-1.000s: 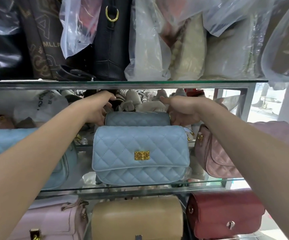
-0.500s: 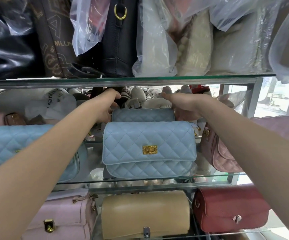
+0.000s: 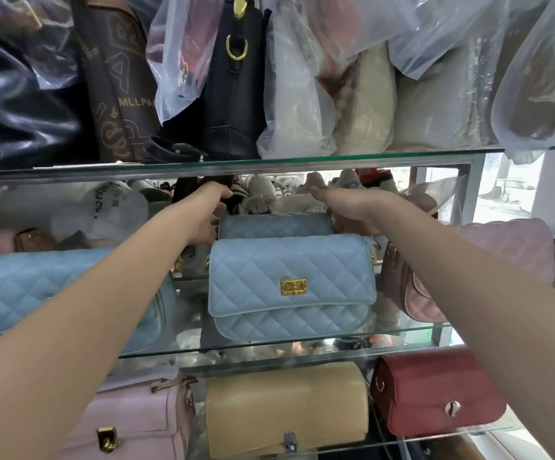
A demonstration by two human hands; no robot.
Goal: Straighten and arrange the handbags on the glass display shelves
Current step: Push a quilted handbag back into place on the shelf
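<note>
Glass shelves (image 3: 269,166) stacked with handbags fill my view. On the middle shelf stands 1 quilted light-blue bag (image 3: 291,287) with a gold clasp, upright and facing me, and a second blue quilted bag (image 3: 274,224) sits just behind it. Since 0.5 s ago the view has slid so the bags sit further right; my hands have stayed put. My left hand (image 3: 208,215) curls at the rear bag's left end, my right hand (image 3: 346,210) at its right end, both seemingly gripping it, though the fingers are hidden.
</note>
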